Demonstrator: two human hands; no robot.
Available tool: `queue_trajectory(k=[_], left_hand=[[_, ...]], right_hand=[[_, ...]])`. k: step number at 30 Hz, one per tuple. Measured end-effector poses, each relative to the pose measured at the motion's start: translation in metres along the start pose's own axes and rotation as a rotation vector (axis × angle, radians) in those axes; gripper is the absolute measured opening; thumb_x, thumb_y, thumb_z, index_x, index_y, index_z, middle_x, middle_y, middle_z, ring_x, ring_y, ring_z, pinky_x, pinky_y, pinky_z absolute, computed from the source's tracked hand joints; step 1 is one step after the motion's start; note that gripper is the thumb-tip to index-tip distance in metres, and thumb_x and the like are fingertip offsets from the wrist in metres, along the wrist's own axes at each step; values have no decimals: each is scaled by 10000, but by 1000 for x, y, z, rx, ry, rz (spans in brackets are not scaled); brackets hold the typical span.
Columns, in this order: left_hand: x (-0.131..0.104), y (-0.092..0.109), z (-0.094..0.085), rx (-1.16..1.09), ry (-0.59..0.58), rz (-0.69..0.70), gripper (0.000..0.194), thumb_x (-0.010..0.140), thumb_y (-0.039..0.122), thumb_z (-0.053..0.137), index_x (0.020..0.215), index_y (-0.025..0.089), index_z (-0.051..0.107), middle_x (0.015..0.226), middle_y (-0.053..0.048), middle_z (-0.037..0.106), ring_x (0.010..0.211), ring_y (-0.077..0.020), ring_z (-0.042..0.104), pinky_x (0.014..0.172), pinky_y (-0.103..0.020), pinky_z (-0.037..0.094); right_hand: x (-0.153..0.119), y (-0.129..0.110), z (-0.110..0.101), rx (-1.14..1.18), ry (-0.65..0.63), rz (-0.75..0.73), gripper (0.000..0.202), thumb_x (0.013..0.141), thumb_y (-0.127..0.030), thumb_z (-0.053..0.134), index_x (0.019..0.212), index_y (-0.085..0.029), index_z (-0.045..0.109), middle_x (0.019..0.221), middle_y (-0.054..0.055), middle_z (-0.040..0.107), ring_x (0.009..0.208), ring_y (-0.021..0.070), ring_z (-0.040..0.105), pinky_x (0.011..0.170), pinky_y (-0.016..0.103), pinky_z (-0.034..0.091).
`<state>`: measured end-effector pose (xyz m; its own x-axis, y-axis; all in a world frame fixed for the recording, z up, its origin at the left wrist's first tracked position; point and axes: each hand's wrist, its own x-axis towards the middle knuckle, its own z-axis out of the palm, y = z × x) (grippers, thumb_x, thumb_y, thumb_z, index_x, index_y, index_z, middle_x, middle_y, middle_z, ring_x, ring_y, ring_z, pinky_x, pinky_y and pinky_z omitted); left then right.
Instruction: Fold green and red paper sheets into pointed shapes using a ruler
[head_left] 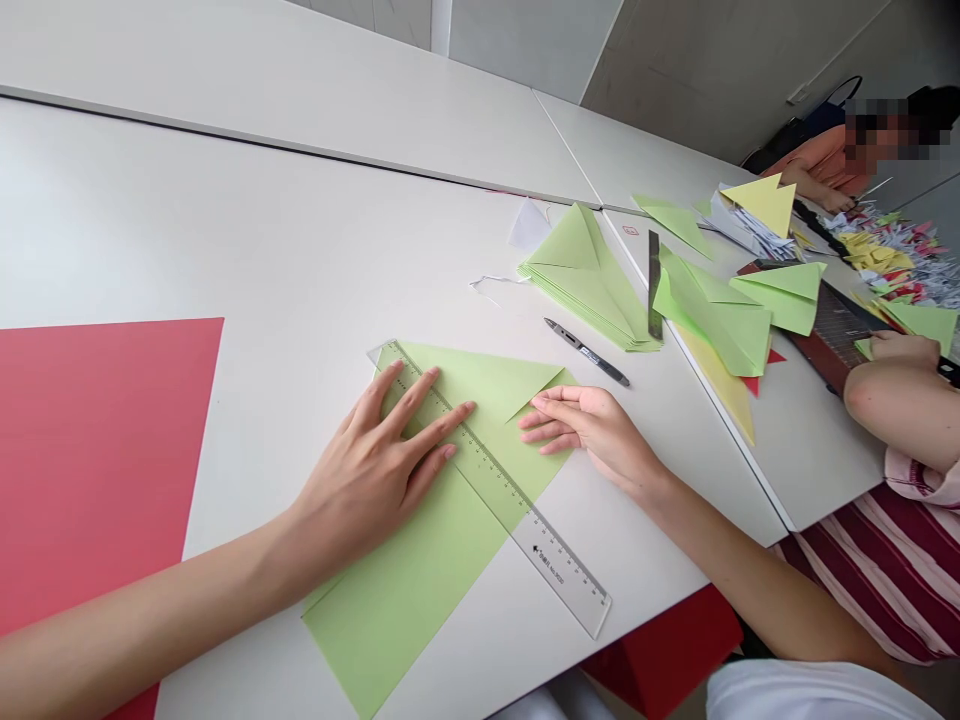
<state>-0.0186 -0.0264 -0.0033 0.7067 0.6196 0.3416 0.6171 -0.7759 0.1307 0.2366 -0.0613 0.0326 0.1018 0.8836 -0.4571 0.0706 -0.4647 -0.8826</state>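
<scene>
A: In the head view, what is held under the hands?

B: A light green paper sheet (420, 560) is lain flat on the white worktop (225, 260), and a clear plastic ruler (517, 510) is laid slantwise across it. The left hand (375, 465) is spread open, with its fingers pressed flat on the ruler and the paper. The right hand (589, 425) is also open, nothing gripped, and its fingertips are rested on the folded flap (487, 385) of the sheet, just right of the ruler.

A: How is this fold judged to be done well?

B: The ruler should be kept from sliding by even pressure from the left hand, and the flap should be drawn tight against the ruler's edge before any crease is pressed down, so that the line stays straight.

A: What is lying beyond the hands?

B: A black pen (586, 352) is seen just beyond the right hand, and past it a stack of folded green sheets (592, 285). A red sheet (90, 460) is lain to the left of the left hand. Further right, more folded green and yellow pieces (720, 310) are spread before another person's arm (896, 395).

A: Are any containers to be noted?

B: No box, tray or bin can be made out; the papers are simply stacked on the worktop.
</scene>
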Motion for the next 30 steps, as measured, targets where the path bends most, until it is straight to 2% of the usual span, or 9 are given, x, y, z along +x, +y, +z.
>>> queue_trajectory(k=[6,12,30], left_hand=[[0,0,1,5,7,1,438,1003,363,408,1431,320,488,1498,-118,437,1389,-443,346,1024,-614,456],[1,0,0,-13,-6,-11,439,1004,380,398,1432,335,483,1513,-100,422,1393,-434,342,1033,-616,450],[0,0,1,-10,1,-8,443,1003,378,398,1432,319,488,1502,-111,434,1395,-448,339,1031,-621,451]], right_hand=[[5,-5,4,-59,-35,38,158,918,-279,623,883,-132,669,930,101,768,776,162,756,562,186,591],[5,-9,7,-83,-8,58,166,919,-253,608,796,-144,634,879,88,767,719,161,753,513,174,579],[5,-5,8,-89,-1,-1,177,920,-250,594,783,-148,637,849,74,761,700,151,747,495,174,571]])
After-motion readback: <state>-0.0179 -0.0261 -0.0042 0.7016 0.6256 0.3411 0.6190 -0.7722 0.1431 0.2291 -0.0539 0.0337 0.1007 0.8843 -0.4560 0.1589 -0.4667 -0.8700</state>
